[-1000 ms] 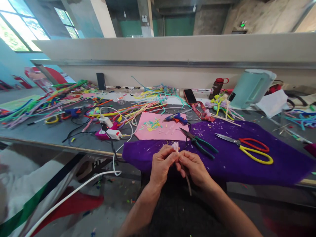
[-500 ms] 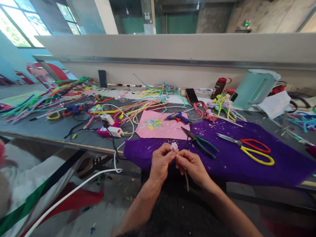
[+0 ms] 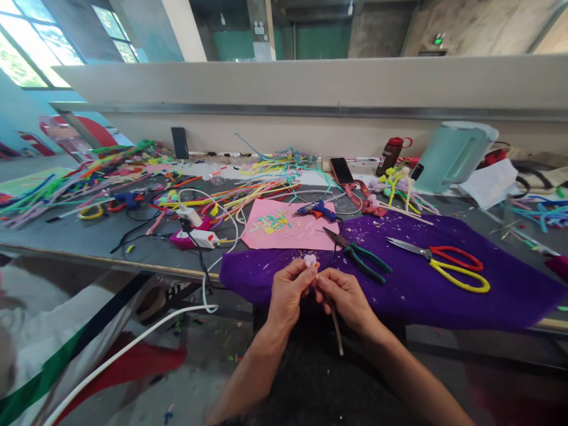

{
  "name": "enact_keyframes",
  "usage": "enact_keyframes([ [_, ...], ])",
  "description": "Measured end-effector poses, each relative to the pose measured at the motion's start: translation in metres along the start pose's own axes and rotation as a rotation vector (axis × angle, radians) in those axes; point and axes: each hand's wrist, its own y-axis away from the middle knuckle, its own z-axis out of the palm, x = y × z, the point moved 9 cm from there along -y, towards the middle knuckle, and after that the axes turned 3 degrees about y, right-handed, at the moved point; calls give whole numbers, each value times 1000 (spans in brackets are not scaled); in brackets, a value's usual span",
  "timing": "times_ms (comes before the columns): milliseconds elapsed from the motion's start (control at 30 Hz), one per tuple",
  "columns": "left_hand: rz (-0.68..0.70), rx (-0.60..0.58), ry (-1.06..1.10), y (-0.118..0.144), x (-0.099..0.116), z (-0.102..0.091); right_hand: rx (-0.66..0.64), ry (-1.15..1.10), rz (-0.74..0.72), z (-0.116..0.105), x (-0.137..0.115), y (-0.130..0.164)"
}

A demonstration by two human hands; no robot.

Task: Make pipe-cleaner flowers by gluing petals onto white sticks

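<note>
Clutter is spread across the grey table (image 3: pixel 89 239): heaps of coloured pipe cleaners (image 3: pixel 248 195) are piled at the far left and middle, and a white power strip (image 3: pixel 202 238) with its cable is set near the front edge. A purple cloth (image 3: pixel 408 284) is laid over the near right part of the table, and a pink sheet (image 3: pixel 288 231) strewn with small cut bits is placed just behind it. A blue glue gun (image 3: pixel 317 209) is rested on the sheet's far corner. Green-handled pliers (image 3: pixel 357 254) are laid on the cloth just beyond the hands, and red and yellow scissors (image 3: pixel 444 265) lie well to their right. Farther back, a phone (image 3: pixel 341 172), a dark bottle (image 3: pixel 390 156) and a pale green kettle (image 3: pixel 452 155) are seen by the wall.

A small pale flower (image 3: pixel 310 260) on a thin whitish stem (image 3: pixel 337 331) is held over the cloth's near edge. Its head is pinched between the thumb and fingertips of the left hand (image 3: pixel 288 293); the stem just under it is pinched by the right hand (image 3: pixel 346 299), and the loose end is left hanging below. Nothing is placed between the hands and the pliers.

Compared with half a second ago, the grip is unchanged and the flower is kept at much the same spot; only the view is slightly shifted.
</note>
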Motion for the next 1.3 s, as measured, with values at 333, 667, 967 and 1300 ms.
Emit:
enact_keyframes([
  [333,-6,-11,55,-1,-6,-2,-29,26,-3,5,-1,2],
  [667,-101,-129,75,4,-16,10,27,-60,-14,0,0,1],
  [967,-69,-34,66,-1,-11,3,8,-150,37,0,6,-1],
  [1300,4,-19,54,1,-6,0,-42,-89,23,5,4,0],
])
